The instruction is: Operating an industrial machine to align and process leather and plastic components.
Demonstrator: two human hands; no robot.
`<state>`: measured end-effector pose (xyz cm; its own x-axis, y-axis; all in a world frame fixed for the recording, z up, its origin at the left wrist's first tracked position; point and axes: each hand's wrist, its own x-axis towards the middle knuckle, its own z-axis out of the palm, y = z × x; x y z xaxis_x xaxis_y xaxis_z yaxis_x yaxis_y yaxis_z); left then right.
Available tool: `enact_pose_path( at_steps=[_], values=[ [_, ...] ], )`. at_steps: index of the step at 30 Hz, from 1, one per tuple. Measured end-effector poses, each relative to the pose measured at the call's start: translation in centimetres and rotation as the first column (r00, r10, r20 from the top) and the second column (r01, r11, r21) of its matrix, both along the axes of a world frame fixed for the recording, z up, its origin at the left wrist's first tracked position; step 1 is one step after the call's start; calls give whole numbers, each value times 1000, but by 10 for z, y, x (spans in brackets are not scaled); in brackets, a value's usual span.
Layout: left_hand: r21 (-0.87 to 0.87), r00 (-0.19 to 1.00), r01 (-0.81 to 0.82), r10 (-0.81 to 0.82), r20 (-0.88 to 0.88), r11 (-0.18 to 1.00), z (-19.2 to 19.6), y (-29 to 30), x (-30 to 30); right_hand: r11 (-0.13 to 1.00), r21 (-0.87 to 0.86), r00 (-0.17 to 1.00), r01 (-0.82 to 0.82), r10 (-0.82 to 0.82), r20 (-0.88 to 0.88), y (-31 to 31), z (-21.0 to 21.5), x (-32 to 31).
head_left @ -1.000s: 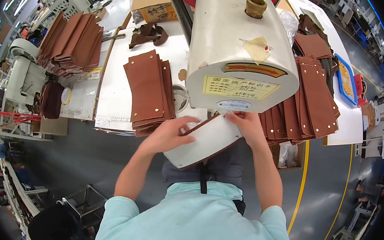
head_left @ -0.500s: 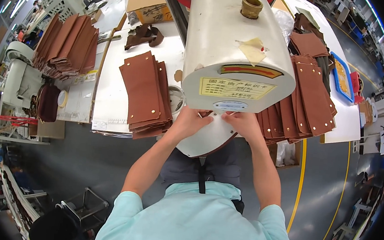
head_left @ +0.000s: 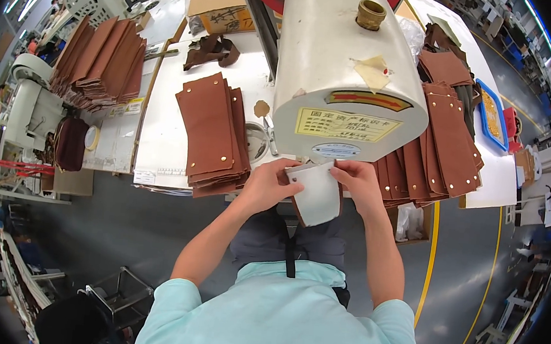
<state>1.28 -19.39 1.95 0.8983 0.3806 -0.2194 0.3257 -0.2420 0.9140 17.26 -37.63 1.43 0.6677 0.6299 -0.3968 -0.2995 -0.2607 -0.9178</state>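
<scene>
A leather panel (head_left: 319,192), pale on the face turned up and brown along its edges, hangs tilted below the front of a white press machine (head_left: 347,67). My left hand (head_left: 270,186) pinches its left upper corner, close to a small dark stud. At the opposite upper corner, the fingers of my right hand (head_left: 361,185) are closed on the same panel. The machine's head hides whatever lies beneath it. Left of it rests a stack of brown leather panels (head_left: 208,127) with metal snaps at the corners. More snapped brown panels (head_left: 450,141) overlap in a fanned pile beside my right hand.
Further left stand folded brown leather pieces (head_left: 105,59) and a second machine (head_left: 32,111). A cardboard box (head_left: 221,11) and dark leather scraps (head_left: 212,51) lie behind the left stack. A blue tray (head_left: 491,115) of small golden parts sits at the right table edge.
Both hands have drawn the panel out from the machine head toward me and turned it, so its upper edge now shows. My hands are slightly farther apart.
</scene>
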Motion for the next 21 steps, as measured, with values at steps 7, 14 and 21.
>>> enact_pose_path(
  at_steps=[7, 14, 21],
  values=[
    [100, 998, -3, -3, 59, 995, 12, 8, 13, 999, 33, 975, -38, 30, 220, 42, -13, 2],
    [-16, 999, 10, -11, -45, 1000, -5, 10, 29, 992, -79, 892, -95, 120, 435, 40, -18, 10],
    [-72, 995, -12, 18, 93, 997, -20, 16, 34, 943, -304, 978, -133, 175, 116, 9, 4, 0]
  ],
)
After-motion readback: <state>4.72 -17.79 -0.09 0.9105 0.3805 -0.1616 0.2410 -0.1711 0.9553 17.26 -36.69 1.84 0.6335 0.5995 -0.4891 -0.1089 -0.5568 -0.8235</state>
